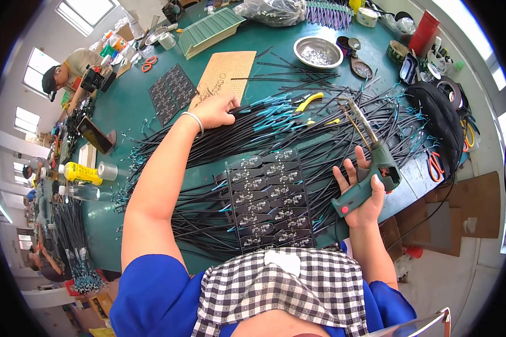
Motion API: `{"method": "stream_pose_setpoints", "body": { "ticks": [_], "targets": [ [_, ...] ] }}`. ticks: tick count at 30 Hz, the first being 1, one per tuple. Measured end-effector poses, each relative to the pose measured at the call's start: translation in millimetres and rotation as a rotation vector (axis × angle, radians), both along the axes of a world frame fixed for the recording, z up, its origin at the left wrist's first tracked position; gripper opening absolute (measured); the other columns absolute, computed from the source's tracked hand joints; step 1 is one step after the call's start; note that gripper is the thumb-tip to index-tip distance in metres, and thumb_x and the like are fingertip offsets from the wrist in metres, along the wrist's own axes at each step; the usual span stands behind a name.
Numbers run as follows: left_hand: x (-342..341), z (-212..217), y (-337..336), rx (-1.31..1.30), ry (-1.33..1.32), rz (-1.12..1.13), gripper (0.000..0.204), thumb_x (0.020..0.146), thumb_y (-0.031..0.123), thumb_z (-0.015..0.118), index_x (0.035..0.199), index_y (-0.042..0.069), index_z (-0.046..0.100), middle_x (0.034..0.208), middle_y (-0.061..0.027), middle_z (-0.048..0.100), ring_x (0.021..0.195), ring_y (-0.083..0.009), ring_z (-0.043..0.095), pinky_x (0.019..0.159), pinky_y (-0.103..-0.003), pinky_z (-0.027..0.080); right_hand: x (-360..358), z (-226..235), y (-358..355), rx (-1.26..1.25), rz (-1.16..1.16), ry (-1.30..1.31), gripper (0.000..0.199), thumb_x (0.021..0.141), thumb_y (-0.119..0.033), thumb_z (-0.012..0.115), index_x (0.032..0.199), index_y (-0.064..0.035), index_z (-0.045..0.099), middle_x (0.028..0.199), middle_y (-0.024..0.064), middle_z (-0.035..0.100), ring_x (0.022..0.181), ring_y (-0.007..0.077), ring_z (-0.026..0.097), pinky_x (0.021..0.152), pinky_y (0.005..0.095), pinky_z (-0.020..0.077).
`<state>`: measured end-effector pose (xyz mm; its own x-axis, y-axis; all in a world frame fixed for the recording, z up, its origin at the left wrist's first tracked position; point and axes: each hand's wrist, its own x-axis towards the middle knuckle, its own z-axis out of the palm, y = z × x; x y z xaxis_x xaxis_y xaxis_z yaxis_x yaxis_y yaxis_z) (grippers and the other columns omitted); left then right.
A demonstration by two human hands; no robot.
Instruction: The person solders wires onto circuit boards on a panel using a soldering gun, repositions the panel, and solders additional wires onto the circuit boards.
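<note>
A green soldering gun (361, 196) with a red button rests across the palm of my right hand (366, 206), held by the thumb while the other fingers are loosely spread. Its metal tip points up and away over the cables. My left hand (215, 112) reaches to the far edge of a thick bundle of black cables (191, 146) with bare blue wire ends. Thumb and fingers close on black cable there; how many strands is hidden. Between my arms lies a panel of black circuit boards (272, 196), blue wires along its sides.
Beyond my left hand lie a perforated tan board (225, 73) and another black circuit panel (173, 92). Yellow-handled pliers (309, 101) lie on the cables. A metal bowl (318, 53) stands farther back. Bottles (81, 173) stand at left; a black pouch (437, 126) at right. Co-workers sit far left.
</note>
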<state>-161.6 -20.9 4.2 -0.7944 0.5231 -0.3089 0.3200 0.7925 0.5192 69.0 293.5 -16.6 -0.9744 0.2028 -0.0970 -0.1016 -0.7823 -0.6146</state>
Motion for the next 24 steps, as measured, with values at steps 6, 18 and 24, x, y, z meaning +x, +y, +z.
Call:
{"method": "stream_pose_setpoints", "body": {
  "ticks": [6,18,24],
  "targets": [
    [4,-11,-7,0.057,0.155,-0.043,0.031,0.069,0.009,0.061,0.099,0.003,0.053,0.081,-0.0076,0.054,0.078,-0.0184,0.053,0.073,-0.029,0.044,-1,0,0,0.000,-0.002,-0.004,0.043,0.083,-0.030,0.055,0.121,-0.0124,0.047,0.139,0.0058,0.040,0.115,0.0229,0.051,0.102,0.0503,0.0371],
    [3,26,-34,0.489,-0.034,0.194,0.037,0.091,0.026,0.055,0.119,0.002,0.050,0.081,-0.0096,0.064,0.074,-0.0159,0.062,0.070,-0.032,0.050,-2,-1,0,0.002,-0.015,-0.004,0.043,0.083,-0.030,0.056,0.121,-0.0117,0.046,0.139,0.0066,0.041,0.114,0.0231,0.052,0.102,0.0505,0.0382],
    [13,169,-146,0.666,0.846,0.483,0.039,0.095,0.038,0.044,0.092,0.001,0.055,0.071,-0.0067,0.056,0.056,-0.0172,0.047,0.052,-0.030,0.040,-4,-6,2,0.021,-0.019,0.026,0.042,0.084,-0.028,0.055,0.121,-0.0095,0.046,0.138,0.0091,0.042,0.114,0.0240,0.053,0.102,0.0519,0.0380]
  ]
}}
